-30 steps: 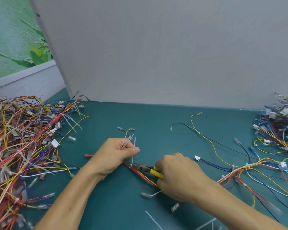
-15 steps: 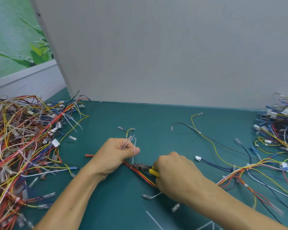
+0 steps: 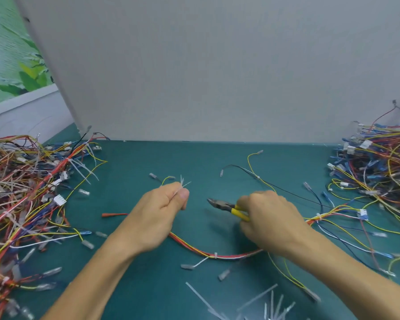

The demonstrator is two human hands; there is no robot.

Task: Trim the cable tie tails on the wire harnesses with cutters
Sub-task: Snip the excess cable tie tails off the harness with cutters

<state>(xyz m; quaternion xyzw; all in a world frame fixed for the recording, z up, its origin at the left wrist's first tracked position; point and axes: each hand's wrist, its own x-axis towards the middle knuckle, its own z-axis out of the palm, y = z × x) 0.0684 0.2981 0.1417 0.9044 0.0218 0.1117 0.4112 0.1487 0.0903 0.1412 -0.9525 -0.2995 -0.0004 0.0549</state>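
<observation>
A wire harness (image 3: pixel 219 254) of red, yellow and white wires lies on the green mat, with a white cable tie round it near the middle. My left hand (image 3: pixel 162 205) is raised above it and pinches a small bunch of cut white tie tails (image 3: pixel 184 183) between thumb and fingers. My right hand (image 3: pixel 267 217) grips the yellow-handled cutters (image 3: pixel 228 207); their dark jaws point left toward my left hand, a short gap away, and hold nothing.
A large tangled heap of harnesses (image 3: pixel 26 199) covers the left of the mat, another heap (image 3: pixel 376 172) the right. Loose cut tie tails (image 3: pixel 259 301) lie near the front edge. A grey board (image 3: pixel 217 77) stands upright behind the mat (image 3: pixel 159 158).
Both hands have lifted off the harness. The cutters have come away from the wires and moved right, and my left hand rose with the cut tails. The harness now lies free on the mat.
</observation>
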